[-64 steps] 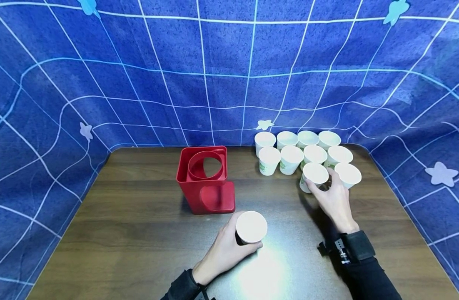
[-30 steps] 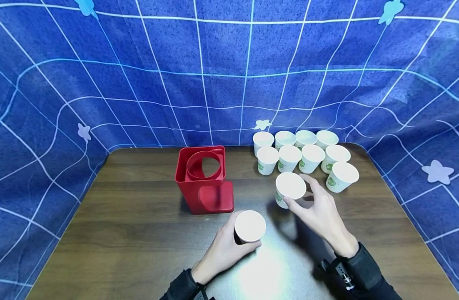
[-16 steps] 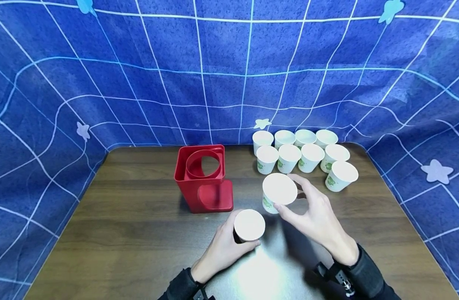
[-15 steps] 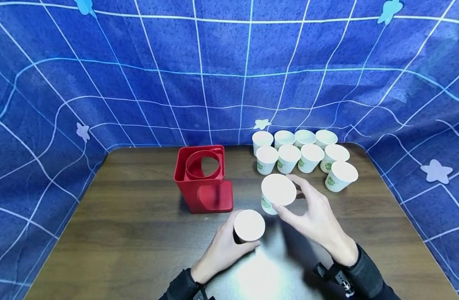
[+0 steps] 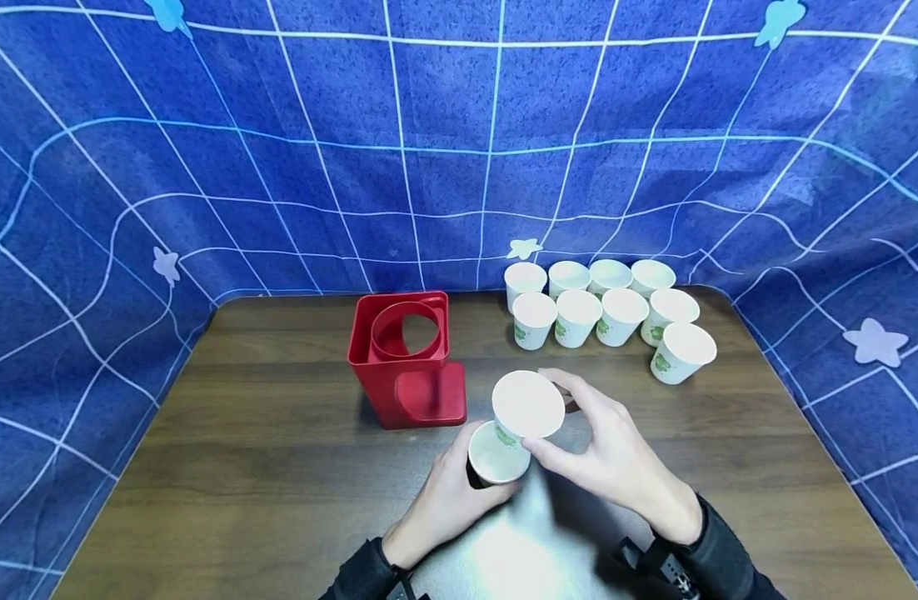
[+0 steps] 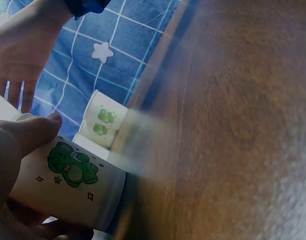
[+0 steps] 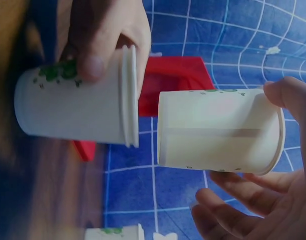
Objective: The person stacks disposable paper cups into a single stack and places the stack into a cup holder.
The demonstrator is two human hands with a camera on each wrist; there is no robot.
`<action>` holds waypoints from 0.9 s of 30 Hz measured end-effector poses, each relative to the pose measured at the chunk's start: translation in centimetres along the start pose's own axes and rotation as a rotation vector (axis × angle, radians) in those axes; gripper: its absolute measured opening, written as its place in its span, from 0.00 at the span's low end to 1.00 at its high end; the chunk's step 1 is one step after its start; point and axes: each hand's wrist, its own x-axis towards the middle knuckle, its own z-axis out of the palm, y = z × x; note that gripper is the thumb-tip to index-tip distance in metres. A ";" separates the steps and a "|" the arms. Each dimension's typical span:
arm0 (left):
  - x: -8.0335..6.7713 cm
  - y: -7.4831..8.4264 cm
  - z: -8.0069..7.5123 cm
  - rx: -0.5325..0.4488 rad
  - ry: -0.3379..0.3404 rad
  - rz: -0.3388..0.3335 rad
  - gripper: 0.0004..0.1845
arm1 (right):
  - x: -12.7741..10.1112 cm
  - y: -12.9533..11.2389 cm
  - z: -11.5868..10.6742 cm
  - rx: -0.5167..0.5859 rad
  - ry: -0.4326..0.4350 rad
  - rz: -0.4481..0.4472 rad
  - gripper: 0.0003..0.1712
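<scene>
My left hand (image 5: pixel 451 504) grips a white paper cup (image 5: pixel 489 467) upright just over the front of the table; the right wrist view shows two rims nested at the top of this paper cup (image 7: pixel 88 110). My right hand (image 5: pixel 616 458) pinches another white paper cup (image 5: pixel 530 400) near its rim. The bottom of that cup (image 7: pixel 217 120) hangs a short gap above the mouth of the left-hand stack, overlapping it in the head view. A green bear print shows on the left-hand cup (image 6: pixel 73 170) in the left wrist view.
A red square holder (image 5: pixel 387 387) with a ring inside and a low foot stands on the wooden table (image 5: pixel 264 483), left of my hands. Several white paper cups (image 5: pixel 534 321) stand in rows at the back right. A blue patterned cloth (image 5: pixel 444 183) surrounds the table's far sides.
My right hand has taken a cup from the front of the rows and carried it left and toward me, over the left-hand stack. My left hand has stayed in place.
</scene>
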 end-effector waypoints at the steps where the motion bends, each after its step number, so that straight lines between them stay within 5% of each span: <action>1: 0.0 0.0 0.0 0.000 -0.001 -0.002 0.41 | -0.1 0.0 0.2 0.005 -0.012 0.004 0.43; 27: 0.0 -0.1 0.0 -0.012 -0.005 -0.006 0.46 | -1.6 0.8 3.2 0.044 -0.144 0.008 0.40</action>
